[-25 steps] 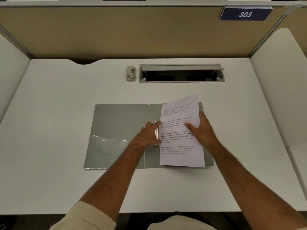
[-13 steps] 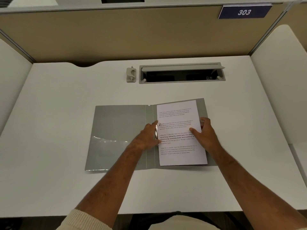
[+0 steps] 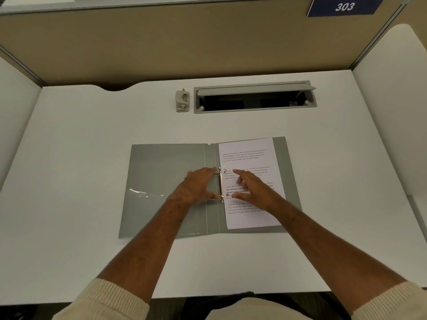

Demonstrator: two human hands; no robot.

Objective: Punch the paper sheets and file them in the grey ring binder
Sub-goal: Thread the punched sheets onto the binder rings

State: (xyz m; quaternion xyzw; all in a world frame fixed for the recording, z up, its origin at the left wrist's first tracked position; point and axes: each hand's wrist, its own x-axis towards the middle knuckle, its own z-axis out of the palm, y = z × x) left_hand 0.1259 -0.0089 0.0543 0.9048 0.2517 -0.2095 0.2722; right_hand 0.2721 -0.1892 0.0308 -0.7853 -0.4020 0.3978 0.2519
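Note:
The grey ring binder (image 3: pixel 161 172) lies open and flat on the white desk. White printed paper sheets (image 3: pixel 249 153) rest straight on its right half, their left edge at the metal ring mechanism (image 3: pixel 219 184). My left hand (image 3: pixel 196 187) spans that mechanism, index finger at its far end and thumb at its near end. My right hand (image 3: pixel 254 190) is over the middle of the sheets, fingers spread and pointing toward the rings. Whether the rings are closed through the holes is too small to tell.
A small grey hole punch (image 3: pixel 182 101) stands at the back of the desk, left of an open cable tray (image 3: pixel 254 98). White side partitions and a beige back panel with a blue "303" sign (image 3: pixel 344 6) enclose the desk.
The sheets went from tilted to lying flat and square on the binder's right half. My right hand slid left from the paper's right edge toward the rings. My left hand spread along the mechanism.

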